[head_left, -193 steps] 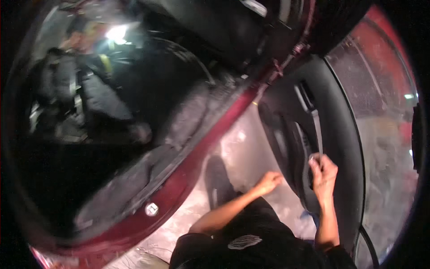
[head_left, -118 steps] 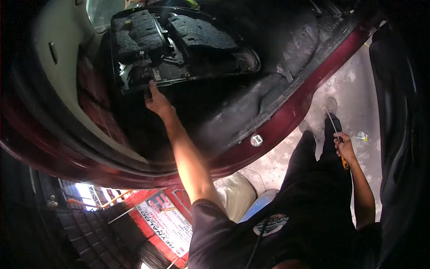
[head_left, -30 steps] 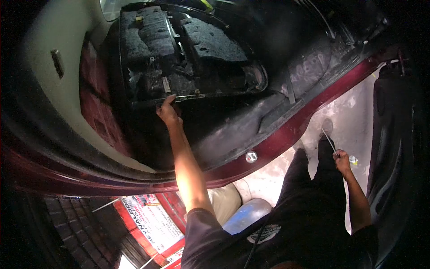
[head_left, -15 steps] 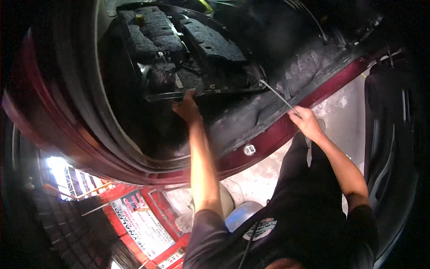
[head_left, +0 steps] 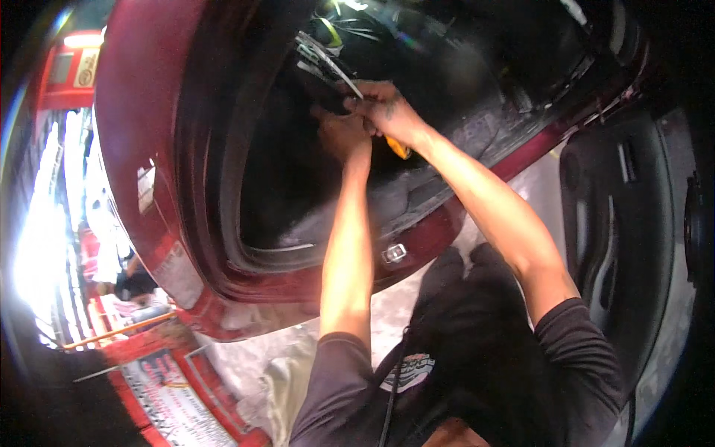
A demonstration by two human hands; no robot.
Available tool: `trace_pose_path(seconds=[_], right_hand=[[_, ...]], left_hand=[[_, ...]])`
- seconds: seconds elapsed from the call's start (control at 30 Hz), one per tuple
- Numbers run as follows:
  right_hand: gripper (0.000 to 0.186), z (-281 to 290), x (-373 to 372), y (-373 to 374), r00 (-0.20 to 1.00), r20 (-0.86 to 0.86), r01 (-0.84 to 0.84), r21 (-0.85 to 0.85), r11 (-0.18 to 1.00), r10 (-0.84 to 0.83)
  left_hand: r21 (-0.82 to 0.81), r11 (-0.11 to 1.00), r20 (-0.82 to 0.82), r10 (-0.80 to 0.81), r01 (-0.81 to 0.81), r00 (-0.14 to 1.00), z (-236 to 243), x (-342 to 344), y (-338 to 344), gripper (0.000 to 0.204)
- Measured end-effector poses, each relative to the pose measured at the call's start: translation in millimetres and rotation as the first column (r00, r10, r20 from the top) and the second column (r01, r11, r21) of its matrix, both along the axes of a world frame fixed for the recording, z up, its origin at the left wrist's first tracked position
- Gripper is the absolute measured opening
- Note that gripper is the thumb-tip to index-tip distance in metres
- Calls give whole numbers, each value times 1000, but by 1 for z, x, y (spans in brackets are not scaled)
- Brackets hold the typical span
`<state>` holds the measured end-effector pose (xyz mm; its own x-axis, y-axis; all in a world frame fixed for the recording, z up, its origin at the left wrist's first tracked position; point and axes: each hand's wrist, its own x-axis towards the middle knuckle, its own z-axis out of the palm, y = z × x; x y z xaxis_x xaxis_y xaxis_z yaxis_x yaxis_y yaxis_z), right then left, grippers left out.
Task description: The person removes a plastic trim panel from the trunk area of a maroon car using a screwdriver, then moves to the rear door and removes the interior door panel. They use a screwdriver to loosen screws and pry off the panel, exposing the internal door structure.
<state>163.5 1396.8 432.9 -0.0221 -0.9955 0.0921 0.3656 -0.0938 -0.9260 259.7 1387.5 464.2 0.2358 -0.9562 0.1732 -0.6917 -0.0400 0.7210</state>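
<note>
Inside the dark door opening of a dark red car, my two hands are close together. My right hand (head_left: 391, 115) is wrapped round a tool; its yellow handle end (head_left: 399, 147) sticks out below the palm. A thin pale metal shaft (head_left: 339, 67) runs from the fingers up and to the left, apparently in line with that handle. Right beside it, my left hand (head_left: 345, 136) has its fingers curled; what they hold, if anything, is lost in the dark. The black interior (head_left: 298, 179) around both hands is too dark to make out parts.
The red door sill (head_left: 424, 249) with a metal latch (head_left: 394, 254) crosses between my body and the interior. A black door panel (head_left: 614, 201) stands on the right. At lower left is a red board with a printed sign (head_left: 175, 395). Bright light enters at far left.
My view has swung to the right. My right hand has moved leftward with the tool to beside my left hand. The black framed part with fuzzy panels is no longer clearly visible.
</note>
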Motion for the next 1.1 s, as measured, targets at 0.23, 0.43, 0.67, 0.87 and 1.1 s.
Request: trace_pose_path(seconds=[0.23, 0.43, 0.67, 0.87, 1.1], right_hand=[[14, 26, -56, -36, 938, -323, 115, -55, 992, -127], [16, 14, -118, -37, 904, -420, 55, -58, 997, -75], [18, 16, -137, -8, 828, -561, 25, 27, 999, -5], [17, 20, -145, 11, 776, -627, 10, 117, 993, 67], [20, 15, -165, 26, 729, -671, 17, 213, 977, 134]], left_hand=[[32, 968, -113, -244, 249, 963, -11, -31, -2, 74], [-263, 927, -129, -308, 266, 943, -86, -54, 15, 68], [-21, 967, -322, -246, 253, 914, -131, -75, 55, 69], [-108, 981, -469, -194, 162, 862, -120, -75, 64, 46], [-322, 934, -506, -308, 155, 806, -64, -69, 28, 30]])
